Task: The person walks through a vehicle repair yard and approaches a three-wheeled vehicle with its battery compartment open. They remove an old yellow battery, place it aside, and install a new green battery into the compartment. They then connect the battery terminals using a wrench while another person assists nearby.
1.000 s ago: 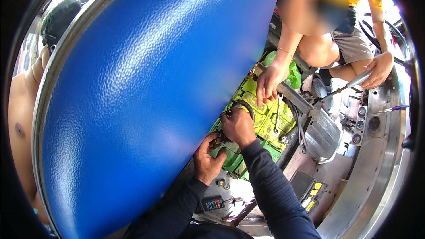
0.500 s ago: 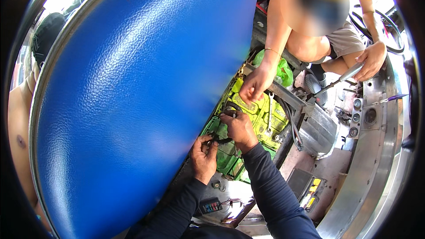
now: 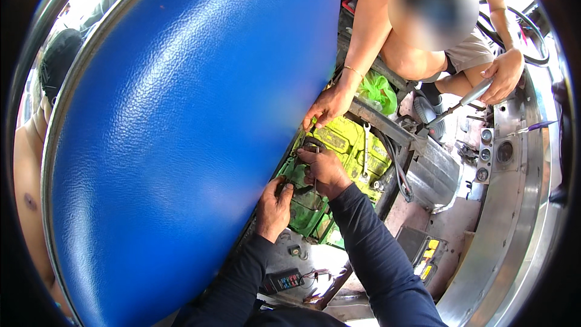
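Note:
Two batteries sit side by side, a green battery (image 3: 304, 213) nearer me and a yellow-green battery (image 3: 345, 145) beyond it. Over the green one, my left hand (image 3: 274, 211) pinches a short black cable (image 3: 301, 190) at the battery's left edge. My right hand (image 3: 327, 174) is closed around a thin metal tool (image 3: 316, 172), upright over the battery tops; its kind is hidden by my fingers. A combination wrench (image 3: 366, 150) lies on the yellow-green battery. A co-worker's hand (image 3: 328, 106) reaches down to that battery's far left corner.
A large blue padded seat (image 3: 200, 127) stands raised at the left. The co-worker crouches at the far right, another hand on a grey-handled lever (image 3: 463, 106). Dark cables (image 3: 396, 166) run beside the batteries. A black battery (image 3: 414, 248) and a small meter (image 3: 283, 281) lie nearer me.
The co-worker's hand has moved left to the battery corner by the seat. My left hand has shifted slightly up and left; my right hand stays by the cable with the metal tool.

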The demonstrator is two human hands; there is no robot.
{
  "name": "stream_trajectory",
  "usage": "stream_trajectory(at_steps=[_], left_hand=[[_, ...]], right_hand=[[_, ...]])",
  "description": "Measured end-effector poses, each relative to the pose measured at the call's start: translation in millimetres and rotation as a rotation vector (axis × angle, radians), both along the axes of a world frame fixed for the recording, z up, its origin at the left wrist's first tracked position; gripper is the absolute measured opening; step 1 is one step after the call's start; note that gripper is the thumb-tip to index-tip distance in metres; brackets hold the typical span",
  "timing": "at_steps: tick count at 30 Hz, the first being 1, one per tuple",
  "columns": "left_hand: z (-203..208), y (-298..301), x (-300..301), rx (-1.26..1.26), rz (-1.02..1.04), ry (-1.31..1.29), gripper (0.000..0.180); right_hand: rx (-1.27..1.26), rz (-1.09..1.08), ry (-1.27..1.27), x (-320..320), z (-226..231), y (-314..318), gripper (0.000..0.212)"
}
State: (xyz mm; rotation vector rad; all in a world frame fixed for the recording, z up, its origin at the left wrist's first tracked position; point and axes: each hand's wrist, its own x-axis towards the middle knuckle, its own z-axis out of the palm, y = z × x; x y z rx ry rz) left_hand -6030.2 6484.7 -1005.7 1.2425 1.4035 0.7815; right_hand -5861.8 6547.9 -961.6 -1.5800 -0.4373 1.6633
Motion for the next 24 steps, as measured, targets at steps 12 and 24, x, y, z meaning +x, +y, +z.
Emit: stream_trajectory(at_steps=[12,24], left_hand=[[3.2,-6.0,11.8,0.065,0.142,-0.14,0.031],[3.2,-20.8,7.5,0.024,0.242,-0.457,0.049]], right_hand=[[0.36,0.382,-0.94,42.5,-8.0,10.2,0.033],[0.455,0.314,-0.883,36.8,-26.5,-0.9,0.03]])
